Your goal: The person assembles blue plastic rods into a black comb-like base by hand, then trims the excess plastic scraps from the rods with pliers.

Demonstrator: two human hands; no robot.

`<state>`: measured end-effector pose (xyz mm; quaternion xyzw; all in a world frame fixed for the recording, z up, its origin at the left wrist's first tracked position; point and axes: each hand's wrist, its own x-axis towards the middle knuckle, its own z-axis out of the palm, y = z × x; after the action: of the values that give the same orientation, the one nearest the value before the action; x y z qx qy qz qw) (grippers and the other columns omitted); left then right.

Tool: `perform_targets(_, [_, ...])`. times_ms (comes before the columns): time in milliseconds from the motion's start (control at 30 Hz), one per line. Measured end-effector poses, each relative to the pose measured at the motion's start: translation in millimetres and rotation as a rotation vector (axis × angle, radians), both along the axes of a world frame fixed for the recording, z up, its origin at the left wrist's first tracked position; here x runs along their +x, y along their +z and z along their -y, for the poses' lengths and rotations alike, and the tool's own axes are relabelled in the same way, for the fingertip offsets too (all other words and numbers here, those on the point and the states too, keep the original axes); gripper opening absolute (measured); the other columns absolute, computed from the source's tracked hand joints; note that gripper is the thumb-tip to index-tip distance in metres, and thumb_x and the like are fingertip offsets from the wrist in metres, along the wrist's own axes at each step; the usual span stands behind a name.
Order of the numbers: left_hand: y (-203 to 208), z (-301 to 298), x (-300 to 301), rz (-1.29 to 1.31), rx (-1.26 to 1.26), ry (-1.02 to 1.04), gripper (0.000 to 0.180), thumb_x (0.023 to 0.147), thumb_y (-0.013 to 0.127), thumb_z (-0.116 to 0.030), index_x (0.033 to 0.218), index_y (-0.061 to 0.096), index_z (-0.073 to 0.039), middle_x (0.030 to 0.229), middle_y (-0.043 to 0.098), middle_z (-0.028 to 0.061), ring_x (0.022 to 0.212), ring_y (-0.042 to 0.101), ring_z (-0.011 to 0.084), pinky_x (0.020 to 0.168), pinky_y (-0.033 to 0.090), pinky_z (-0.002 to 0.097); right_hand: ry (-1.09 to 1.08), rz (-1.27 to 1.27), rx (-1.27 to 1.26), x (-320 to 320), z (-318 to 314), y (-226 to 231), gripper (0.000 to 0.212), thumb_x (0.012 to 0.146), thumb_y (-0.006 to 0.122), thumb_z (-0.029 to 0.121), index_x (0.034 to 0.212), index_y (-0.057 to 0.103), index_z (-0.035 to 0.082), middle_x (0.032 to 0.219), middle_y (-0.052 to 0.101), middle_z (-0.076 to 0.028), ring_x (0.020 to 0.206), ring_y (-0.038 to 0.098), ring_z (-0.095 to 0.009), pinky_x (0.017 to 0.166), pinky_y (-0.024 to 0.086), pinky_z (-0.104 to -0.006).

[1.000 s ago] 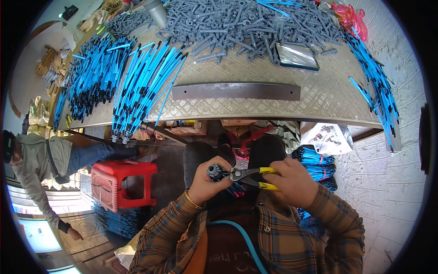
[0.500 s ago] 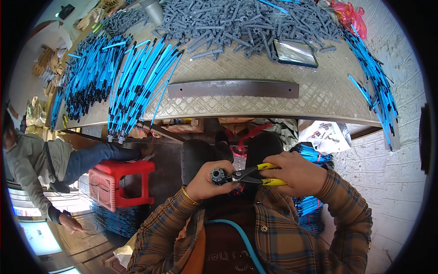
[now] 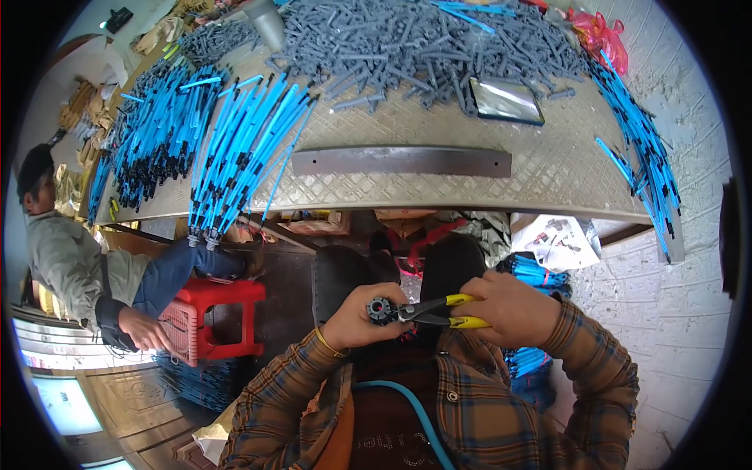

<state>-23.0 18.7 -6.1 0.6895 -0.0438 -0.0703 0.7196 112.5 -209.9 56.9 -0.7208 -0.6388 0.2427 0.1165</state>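
Note:
My left hand [image 3: 354, 319] pinches a small dark grey round fitting [image 3: 381, 311] in front of my chest. My right hand [image 3: 507, 307] grips yellow-handled pliers [image 3: 435, 311], and the plier jaws meet the fitting's right side. A light blue hose [image 3: 415, 411] runs down across my plaid shirt below the hands. Both hands sit below the near edge of the workbench [image 3: 540, 168].
The workbench holds a pile of grey plastic fittings [image 3: 407, 43], bundles of blue tubes [image 3: 235, 145] at left and right [image 3: 638, 149], a flat metal bar [image 3: 401, 160] and a small mirror-like tray [image 3: 506, 100]. Another person [image 3: 74, 258] sits left by a red stool [image 3: 211, 317].
The hands, fitting and pliers stay together at my chest and have shifted slightly. The person at left has come further into view.

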Motion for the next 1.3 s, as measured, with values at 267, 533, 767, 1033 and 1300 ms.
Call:
perform_targets(267, [-15.1, 9.7, -8.1, 0.169, 0.153, 0.143, 0.028, 0.071, 0.075, -0.006, 0.091, 0.056, -0.003, 0.086, 0.055, 0.0023, 0.079, 0.054, 0.0093, 0.071, 0.044, 0.0239, -0.145, -0.154, -0.140, -21.1, 12.6, -1.9, 0.033, 0.084, 0.055, 0.036, 0.097, 0.055, 0.005, 0.085, 0.058, -0.014, 0.075, 0.059, -0.035, 0.065, 0.049, -0.0421])
perform_targets(533, [-22.5, 7.8, -13.1, -0.090, -0.170, 0.095, 0.027, 0.075, 0.074, -0.013, 0.094, 0.057, -0.004, 0.086, 0.056, -0.0013, 0.080, 0.053, 0.0072, 0.071, 0.044, 0.0226, -0.391, -0.565, 0.002, -47.5, 2.0, -101.4, 0.029, 0.088, 0.054, 0.035, 0.094, 0.056, 0.006, 0.080, 0.061, -0.016, 0.075, 0.061, -0.032, 0.067, 0.048, -0.0348])
perform_targets(767, [-12.2, 4.3, -3.4, 0.044, -0.103, 0.056, 0.032, 0.076, 0.072, -0.011, 0.103, 0.058, -0.003, 0.095, 0.058, 0.0014, 0.090, 0.053, 0.0095, 0.082, 0.043, 0.0251, -0.495, -1.104, -0.333, -23.5, 19.1, -93.7, 0.032, 0.087, 0.055, 0.029, 0.106, 0.056, 0.003, 0.080, 0.062, -0.014, 0.072, 0.062, -0.026, 0.068, 0.048, -0.0303])
perform_targets(1033, [-25.7, -0.3, -3.2, -0.035, -0.169, 0.003, 0.036, 0.075, 0.072, -0.010, 0.107, 0.059, -0.003, 0.101, 0.058, 0.0026, 0.095, 0.053, 0.0111, 0.086, 0.041, 0.0269, -0.266, -0.863, -0.003, -29.0, 18.0, -73.8, 0.041, 0.086, 0.057, 0.035, 0.110, 0.051, 0.002, 0.088, 0.061, -0.009, 0.082, 0.060, -0.021, 0.073, 0.048, -0.0309])
perform_targets(1300, [-13.5, -7.0, 5.6, -0.047, -0.093, -0.111, 0.035, 0.070, 0.075, -0.011, 0.100, 0.060, -0.003, 0.099, 0.058, 0.0035, 0.092, 0.053, 0.0119, 0.083, 0.042, 0.0268, -0.408, -1.714, -0.584, -15.6, 41.0, -86.9, 0.066, 0.082, 0.060, 0.037, 0.131, 0.032, 0.002, 0.090, 0.059, -0.010, 0.085, 0.061, -0.018, 0.066, 0.052, -0.0321])
